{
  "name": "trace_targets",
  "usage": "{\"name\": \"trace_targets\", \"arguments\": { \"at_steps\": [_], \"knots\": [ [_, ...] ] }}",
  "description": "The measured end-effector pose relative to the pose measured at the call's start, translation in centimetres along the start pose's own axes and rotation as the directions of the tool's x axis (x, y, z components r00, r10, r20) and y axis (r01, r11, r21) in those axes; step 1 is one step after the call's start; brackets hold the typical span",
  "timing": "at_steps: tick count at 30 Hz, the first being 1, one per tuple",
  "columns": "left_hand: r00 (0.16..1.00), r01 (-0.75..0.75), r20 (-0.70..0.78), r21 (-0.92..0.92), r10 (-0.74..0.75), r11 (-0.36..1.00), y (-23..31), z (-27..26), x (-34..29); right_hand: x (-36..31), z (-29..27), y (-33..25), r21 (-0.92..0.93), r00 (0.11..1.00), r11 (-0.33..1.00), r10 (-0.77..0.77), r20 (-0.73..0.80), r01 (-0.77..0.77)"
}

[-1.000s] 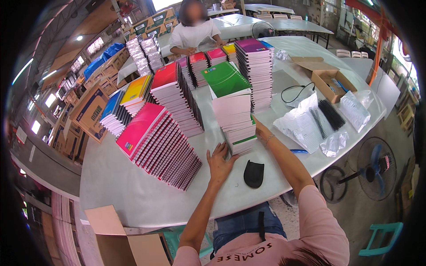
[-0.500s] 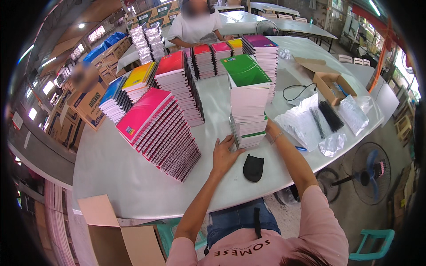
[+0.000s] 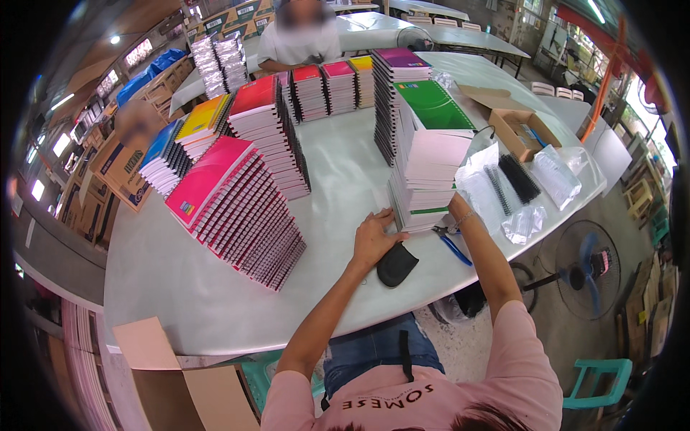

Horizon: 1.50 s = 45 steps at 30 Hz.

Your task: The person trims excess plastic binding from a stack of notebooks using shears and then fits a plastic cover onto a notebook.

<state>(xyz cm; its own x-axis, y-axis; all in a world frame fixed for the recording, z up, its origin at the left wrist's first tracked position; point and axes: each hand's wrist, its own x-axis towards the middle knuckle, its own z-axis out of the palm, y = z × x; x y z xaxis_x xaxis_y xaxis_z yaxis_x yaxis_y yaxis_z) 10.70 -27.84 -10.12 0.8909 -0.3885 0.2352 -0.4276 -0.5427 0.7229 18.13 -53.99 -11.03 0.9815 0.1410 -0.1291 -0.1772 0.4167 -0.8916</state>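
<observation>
A tall stack of green-covered notebooks (image 3: 435,108) stands on the table close in front of me, leaning a little, its white page edges facing me. My left hand (image 3: 375,238) grips its lower left side, with the thumb along the near bottom edge. At the lower right side is my right hand (image 3: 460,208), its fingers mostly hidden by the stack. A flat black pouch (image 3: 397,266) lies just below my left hand. Blue-handled pliers (image 3: 454,250) rest beside the stack's base, near my right wrist.
Pink spiral notebooks (image 3: 237,215) rise in a stack at left, with red (image 3: 269,136), yellow and blue stacks behind. A purple stack (image 3: 392,100) stands behind the green one. Wire coils (image 3: 519,179) and plastic lie at right by an open carton (image 3: 528,133). A person (image 3: 298,43) sits opposite.
The green notebook stack has shifted right across the table with both hands at its base, uncovering more of the purple stack. The pliers now show more fully. The view has shifted slightly.
</observation>
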Motion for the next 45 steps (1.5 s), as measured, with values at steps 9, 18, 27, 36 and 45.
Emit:
{"name": "trace_targets", "arguments": {
  "at_steps": [9,18,27,36,45],
  "knots": [
    [0.999,-0.042,-0.001,-0.195,0.043,0.980,-2.0,-0.3,-0.5,2.3,0.7,1.3,0.115,1.000,0.993,-0.001,-0.004,0.002],
    [0.583,-0.149,-0.732,0.331,0.353,0.932,-0.9,-11.6,-19.6,-7.5,6.6,-4.8,0.038,0.950,0.958,-0.275,-0.146,0.284],
    [0.853,0.362,-0.412,0.026,-0.320,0.932,-7.8,-21.0,-27.1,-18.6,21.5,3.2,-0.156,0.787,0.782,-0.616,-0.042,0.604],
    [0.858,0.255,-0.433,-0.107,-0.275,0.961,-10.1,-20.2,-19.9,-15.3,31.7,17.3,-0.525,0.941,0.781,-0.275,0.199,0.339],
    [0.902,0.319,-0.213,-0.257,-0.375,0.912,-12.5,-22.0,-19.2,-13.8,33.1,18.5,-0.540,0.946,0.779,-0.300,0.123,0.318]
  ]
}}
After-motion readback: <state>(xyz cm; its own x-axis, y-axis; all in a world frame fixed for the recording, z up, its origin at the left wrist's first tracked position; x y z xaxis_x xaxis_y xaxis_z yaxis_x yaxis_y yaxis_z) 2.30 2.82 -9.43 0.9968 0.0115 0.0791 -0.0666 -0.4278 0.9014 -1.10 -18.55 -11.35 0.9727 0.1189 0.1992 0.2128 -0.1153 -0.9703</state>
